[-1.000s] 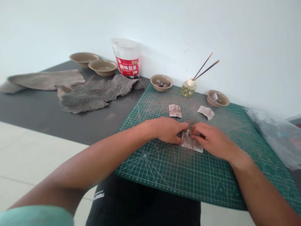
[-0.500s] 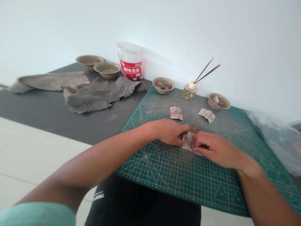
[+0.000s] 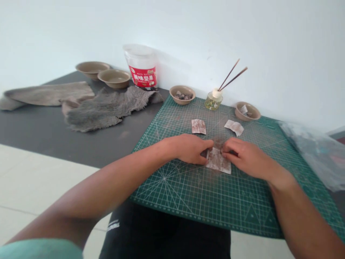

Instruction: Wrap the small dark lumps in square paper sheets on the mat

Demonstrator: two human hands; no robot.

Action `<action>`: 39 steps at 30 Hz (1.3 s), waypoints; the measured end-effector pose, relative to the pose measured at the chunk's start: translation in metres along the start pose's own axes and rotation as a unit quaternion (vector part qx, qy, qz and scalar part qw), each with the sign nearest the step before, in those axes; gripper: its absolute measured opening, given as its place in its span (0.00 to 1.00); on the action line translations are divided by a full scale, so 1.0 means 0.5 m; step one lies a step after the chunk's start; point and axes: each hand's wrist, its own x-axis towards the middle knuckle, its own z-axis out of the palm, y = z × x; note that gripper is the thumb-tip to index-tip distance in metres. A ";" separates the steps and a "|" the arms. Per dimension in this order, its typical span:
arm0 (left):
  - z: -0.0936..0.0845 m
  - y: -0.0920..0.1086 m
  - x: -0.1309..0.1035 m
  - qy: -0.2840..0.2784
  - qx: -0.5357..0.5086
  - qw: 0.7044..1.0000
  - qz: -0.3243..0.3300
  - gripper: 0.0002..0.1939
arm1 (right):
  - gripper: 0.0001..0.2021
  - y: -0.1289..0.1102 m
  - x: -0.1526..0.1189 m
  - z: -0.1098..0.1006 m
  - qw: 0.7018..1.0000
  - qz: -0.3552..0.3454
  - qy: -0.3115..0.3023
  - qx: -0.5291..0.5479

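A square of white paper smeared with brown [image 3: 219, 160] lies on the green cutting mat [image 3: 188, 194]. At its left edge is my left hand [image 3: 194, 148], thumb and forefinger apart and touching the paper's upper left side. My right hand [image 3: 244, 156] is closed at the upper right edge, its fingertips pressed together; whatever is between them is too small to make out. Brown powder is scattered on the mat just above the paper. Farther back lie two more stained pieces, the left one [image 3: 198, 126] flat and the right one [image 3: 234, 127] curled.
Along the wall stand a bowl of dark lumps [image 3: 182, 95], a reed diffuser [image 3: 214, 99], a bowl with folded pieces [image 3: 247, 111] and a red-labelled tub [image 3: 141, 67]. Two bowls [image 3: 114, 78] and grey cloths [image 3: 102, 108] are at left, a plastic bag [image 3: 312, 154] at right.
My right hand has moved up from the paper's lower right part to its upper edge, uncovering more of the sheet. The view has shifted slightly.
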 end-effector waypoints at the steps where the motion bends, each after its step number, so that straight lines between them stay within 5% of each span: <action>1: 0.000 0.000 0.000 -0.001 -0.001 1.000 0.002 0.19 | 0.06 0.000 -0.002 -0.002 1.000 -0.013 -0.025 0.010; 4: -0.001 0.000 0.000 -0.006 -0.005 1.000 0.008 0.19 | 0.06 -0.004 -0.003 -0.001 0.995 -0.060 -0.064 0.050; 8: 0.001 -0.001 0.000 -0.003 -0.005 1.000 0.000 0.19 | 0.05 0.001 0.004 0.007 1.000 -0.002 0.024 0.019; 11: 0.003 -0.003 -0.001 0.007 -0.011 1.000 -0.002 0.22 | 0.05 0.003 0.003 0.010 0.991 0.029 0.091 0.096; 16: 0.005 -0.009 0.001 0.037 -0.061 0.997 -0.001 0.18 | 0.06 -0.012 0.000 0.023 0.902 0.065 0.217 0.367; 21: 0.003 -0.003 0.009 0.128 -0.102 0.987 0.002 0.11 | 0.08 -0.017 0.009 0.037 0.809 0.026 0.197 0.553; 27: -0.020 0.023 -0.007 0.269 -0.310 0.911 0.031 0.08 | 0.07 -0.017 0.013 0.022 0.746 0.041 0.257 0.613; 32: -0.019 0.013 -0.003 0.280 -0.443 0.848 0.076 0.09 | 0.07 -0.011 0.009 0.021 0.775 0.006 0.252 0.580; 39: 0.007 -0.017 0.038 0.276 -0.403 0.872 0.024 0.09 | 0.12 -0.066 -0.026 -0.007 0.905 -0.140 0.257 0.310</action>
